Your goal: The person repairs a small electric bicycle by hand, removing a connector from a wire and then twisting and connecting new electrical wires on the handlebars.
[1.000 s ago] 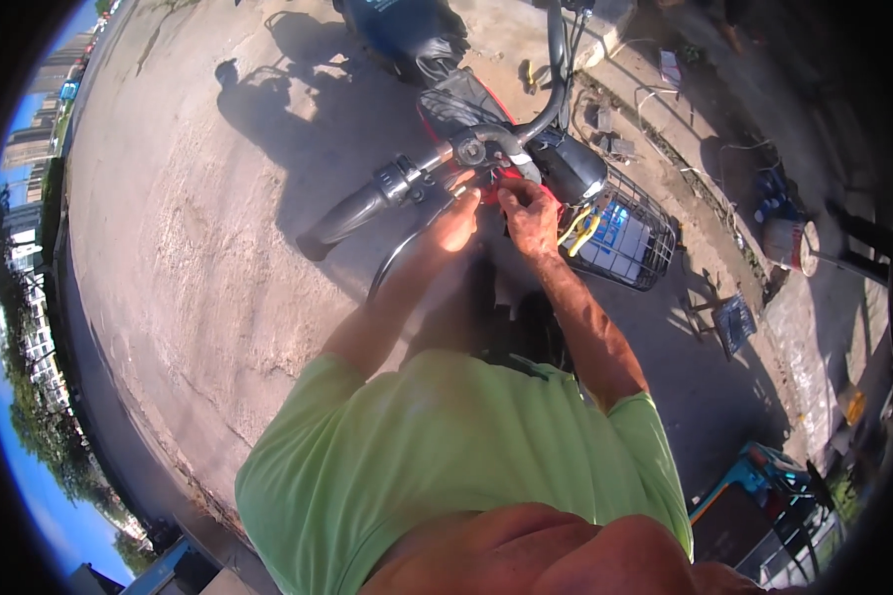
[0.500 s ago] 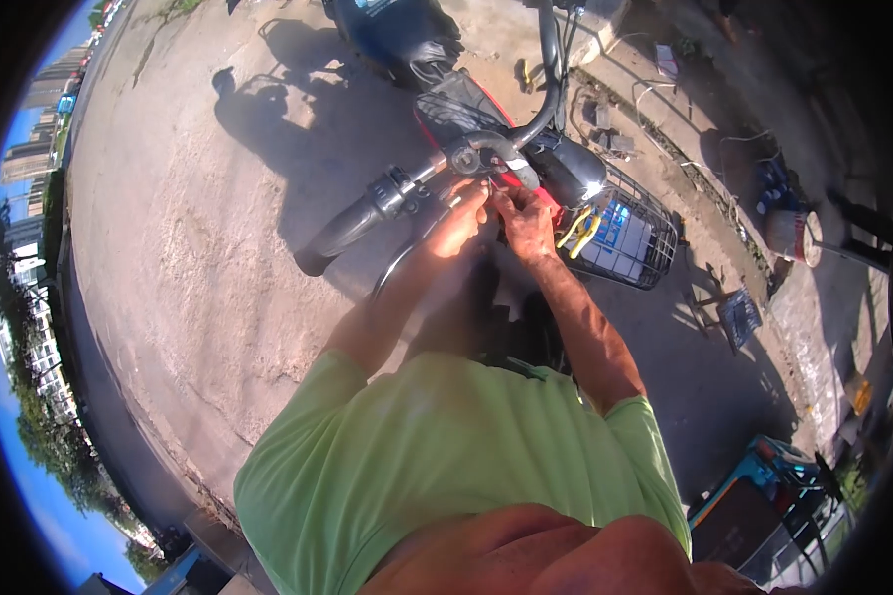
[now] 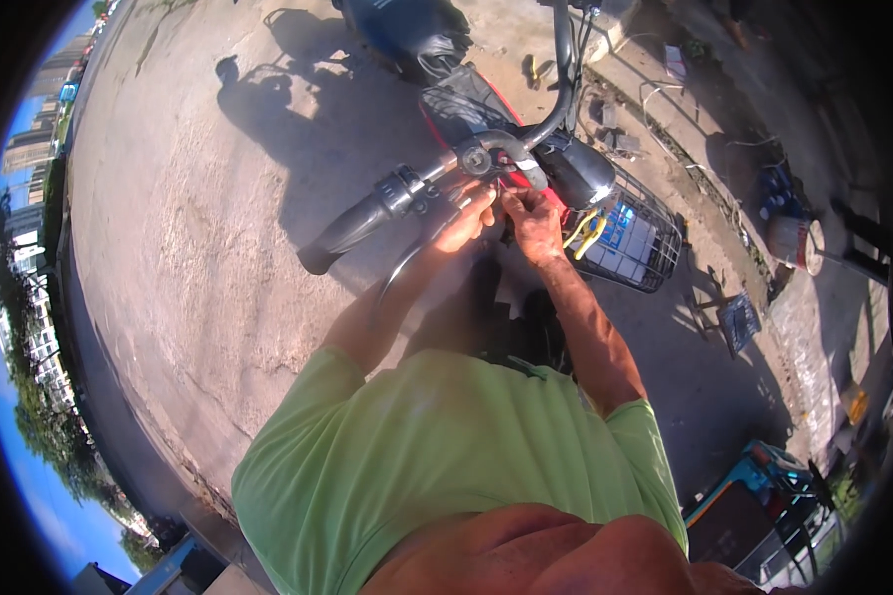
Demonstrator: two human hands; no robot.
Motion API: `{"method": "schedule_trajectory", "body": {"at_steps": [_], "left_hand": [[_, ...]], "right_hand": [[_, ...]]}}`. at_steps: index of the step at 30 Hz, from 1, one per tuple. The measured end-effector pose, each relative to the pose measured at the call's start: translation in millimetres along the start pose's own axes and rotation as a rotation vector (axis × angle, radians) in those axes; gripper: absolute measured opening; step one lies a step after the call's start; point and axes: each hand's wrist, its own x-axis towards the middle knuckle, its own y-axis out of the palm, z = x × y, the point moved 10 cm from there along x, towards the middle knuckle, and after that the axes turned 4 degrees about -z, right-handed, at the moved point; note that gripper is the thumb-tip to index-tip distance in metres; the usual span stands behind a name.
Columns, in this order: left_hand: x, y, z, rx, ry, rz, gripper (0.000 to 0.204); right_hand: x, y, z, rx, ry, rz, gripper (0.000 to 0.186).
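Note:
Both my hands are at the front of a red and black two-wheeler, just below its handlebar (image 3: 551,124). My left hand (image 3: 463,224) is closed, fingers bunched under the bar near the black handlebar grip (image 3: 352,230). Close on its right, my right hand (image 3: 536,228) pinches with thumb and fingertips beside the red body panel (image 3: 518,181). What lies between the fingertips is too small to make out. Yellow-handled pliers (image 3: 590,233) rest at the near edge of the wire basket (image 3: 655,276), right of my right hand. A thin cable (image 3: 399,273) curves past my left wrist.
The black seat (image 3: 407,35) is at the top of the view. Beyond the basket stand a small low stool (image 3: 737,320) and a bucket (image 3: 796,244) along the kerb. Another yellow-handled tool (image 3: 536,71) lies on the concrete. A teal vehicle (image 3: 764,496) stands at lower right.
The two-wheeler and my hands sit slightly farther right in the picture. Both hands keep nearly the same closed pose, the fingertips only slightly shifted.

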Motion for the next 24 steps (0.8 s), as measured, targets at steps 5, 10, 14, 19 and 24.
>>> {"method": "schedule_trajectory", "body": {"at_steps": [5, 10, 14, 19, 24], "left_hand": [[-4, 3, -3, -0.103, -0.023, -0.007, 0.015], [-12, 7, -17, -0.07, -0.004, -0.034, 0.014], [-3, 0, 6, -0.068, -0.054, 0.01, 0.016], [16, -14, 47, -0.091, 0.014, -0.028, 0.023], [-1, -6, 9, -0.048, 0.115, -0.036, 0.025]], "right_hand": [[3, 4, -5, -0.007, -0.019, 0.033, 0.029], [2, 4, -7, -0.03, -0.002, 0.027, 0.028], [-5, -5, 18, 0.012, -0.15, -0.076, 0.027], [-18, -2, 43, -0.137, -0.233, -0.084, 0.029], [-9, -1, 42, -0.214, -0.22, -0.104, 0.028]]}}
